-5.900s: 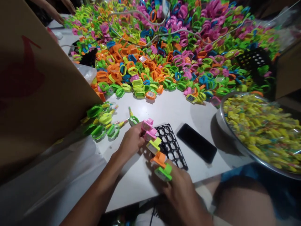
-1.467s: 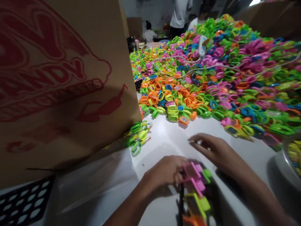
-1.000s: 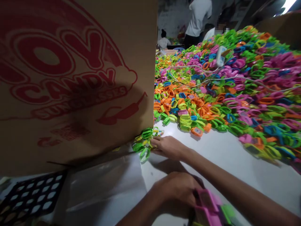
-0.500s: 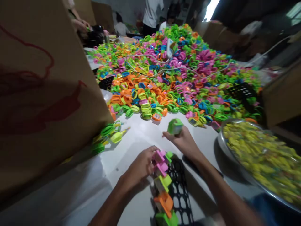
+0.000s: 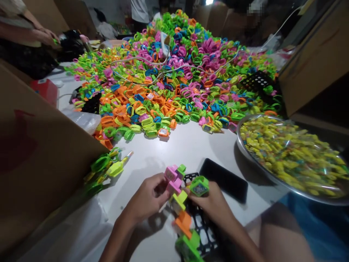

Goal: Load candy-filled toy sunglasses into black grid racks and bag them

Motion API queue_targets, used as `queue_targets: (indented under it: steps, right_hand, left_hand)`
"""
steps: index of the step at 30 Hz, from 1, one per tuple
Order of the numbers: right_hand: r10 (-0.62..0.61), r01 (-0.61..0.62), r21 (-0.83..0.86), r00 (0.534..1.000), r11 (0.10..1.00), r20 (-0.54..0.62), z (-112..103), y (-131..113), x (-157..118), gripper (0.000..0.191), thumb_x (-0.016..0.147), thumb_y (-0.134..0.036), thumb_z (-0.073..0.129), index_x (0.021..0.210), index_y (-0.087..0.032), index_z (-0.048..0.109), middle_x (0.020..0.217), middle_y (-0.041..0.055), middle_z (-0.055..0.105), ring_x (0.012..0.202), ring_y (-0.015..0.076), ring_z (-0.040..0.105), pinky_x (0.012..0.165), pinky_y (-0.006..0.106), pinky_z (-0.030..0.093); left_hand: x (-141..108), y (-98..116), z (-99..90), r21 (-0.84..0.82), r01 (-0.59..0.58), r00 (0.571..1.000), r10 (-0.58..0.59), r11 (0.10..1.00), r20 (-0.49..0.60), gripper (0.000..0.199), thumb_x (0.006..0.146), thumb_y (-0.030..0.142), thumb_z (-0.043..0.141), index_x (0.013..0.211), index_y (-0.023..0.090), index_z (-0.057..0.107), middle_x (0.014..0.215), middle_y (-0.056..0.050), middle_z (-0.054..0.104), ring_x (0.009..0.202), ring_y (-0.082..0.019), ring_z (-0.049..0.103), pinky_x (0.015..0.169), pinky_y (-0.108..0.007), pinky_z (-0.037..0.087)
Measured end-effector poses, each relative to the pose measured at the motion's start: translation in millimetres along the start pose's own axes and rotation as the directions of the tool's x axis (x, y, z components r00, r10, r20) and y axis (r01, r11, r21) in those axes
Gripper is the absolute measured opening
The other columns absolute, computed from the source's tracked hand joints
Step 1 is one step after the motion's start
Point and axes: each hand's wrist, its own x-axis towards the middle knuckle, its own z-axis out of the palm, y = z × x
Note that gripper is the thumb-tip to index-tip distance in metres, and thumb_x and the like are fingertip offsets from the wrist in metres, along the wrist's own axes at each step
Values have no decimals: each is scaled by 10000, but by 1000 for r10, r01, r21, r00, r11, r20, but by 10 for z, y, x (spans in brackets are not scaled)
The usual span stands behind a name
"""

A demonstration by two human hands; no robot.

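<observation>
My right hand [image 5: 214, 198] is closed on a green toy watch [image 5: 199, 186], its patterned square face turned up, just right of a row of coloured plastic pieces. My left hand [image 5: 148, 194] is curled, thumb and fingertips pinching at the pink pieces [image 5: 173, 179] at the far end of that row. A small green piece [image 5: 181, 169] sticks out beside the pink ones. Nearer to me follow a yellow piece [image 5: 179, 201], an orange piece [image 5: 183, 222] and a green piece [image 5: 188, 246]. They stand along the left edge of a black perforated tray [image 5: 203, 233].
A big heap of toy watches [image 5: 174, 80] covers the table's far side, crossed by a white cable. A black phone [image 5: 224, 180] lies right, near a metal bowl [image 5: 240, 143] of yellow wrapped pieces. Cardboard boxes [image 5: 40, 145] flank the table; people work behind.
My right hand has brought the green toy watch back from near the heap to beside the row. The view has shifted right, and the phone is now uncovered.
</observation>
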Motion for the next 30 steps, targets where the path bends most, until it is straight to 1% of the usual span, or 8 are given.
queue_targets:
  steps: [8, 11, 15, 20, 23, 27, 28, 30]
  right_hand:
    - [-167, 177, -218, 984, 960, 65, 73, -51, -69, 170, 962, -323, 648, 830, -216, 645, 822, 17, 748, 723, 200, 670, 643, 257, 422]
    - [-139, 150, -317, 989, 936, 59, 156, -103, -110, 107, 897, -134, 590, 843, -227, 583, 822, 0, 725, 706, 188, 644, 630, 258, 373]
    - [-69, 81, -390, 997, 917, 44, 234, -200, -113, 253, 834, 6, 556, 907, -230, 609, 859, 9, 734, 768, 213, 686, 646, 260, 380]
    - [-37, 68, -455, 996, 888, 78, 282, -228, -117, 213, 866, -35, 557, 921, -237, 597, 918, 51, 759, 826, 254, 717, 705, 286, 452]
    - [-170, 219, -423, 974, 879, 150, 118, -156, -122, 226, 851, -128, 540, 1001, -239, 668, 1012, 81, 778, 932, 285, 746, 790, 326, 530]
    - [-382, 374, -480, 920, 793, 86, -286, -279, 339, 199, 971, -383, 610, 1030, -252, 748, 873, 62, 767, 703, 262, 708, 665, 343, 522]
    - [-419, 415, -495, 901, 763, 110, -319, -389, 554, 213, 981, -418, 635, 1013, -251, 762, 832, 55, 758, 652, 249, 681, 634, 337, 504]
    - [-460, 546, -435, 837, 716, 295, -204, -669, 1019, 233, 1011, -428, 656, 1039, -241, 792, 914, 68, 780, 722, 244, 696, 664, 323, 512]
  left_hand:
    - [8, 60, -30, 99, -176, 982, 167, 979, 86, 138, 942, 180, 671, 946, 174, 808, 984, -75, 792, 873, -196, 690, 794, -278, 514]
    - [33, 28, -52, 130, -238, 969, 227, 963, 96, 191, 983, 183, 649, 885, 169, 813, 916, -80, 798, 829, -194, 701, 795, -282, 514]
    - [46, -3, -85, 194, -285, 957, 267, 939, 117, 208, 994, 188, 671, 854, 193, 824, 854, -74, 783, 815, -191, 703, 798, -281, 517]
    - [51, 21, -109, 227, -284, 957, 263, 932, 120, 259, 1008, 244, 634, 832, 197, 818, 824, -85, 769, 767, -196, 680, 764, -293, 503]
    - [40, 49, -107, 204, -272, 959, 248, 940, 136, 263, 1002, 280, 649, 822, 204, 825, 804, -76, 769, 768, -202, 683, 813, -302, 502]
    - [32, 49, -59, 120, -227, 970, 213, 967, 116, 167, 925, 283, 707, 878, 186, 835, 847, -50, 766, 793, -184, 675, 799, -268, 477]
    - [31, 50, -39, 116, -193, 978, 180, 974, 107, 148, 890, 295, 737, 875, 179, 827, 826, -37, 749, 761, -172, 652, 755, -257, 461]
    - [23, 62, 3, 119, -105, 989, 90, 987, 121, 163, 825, 329, 794, 836, 167, 795, 753, -5, 693, 692, -147, 592, 666, -242, 416]
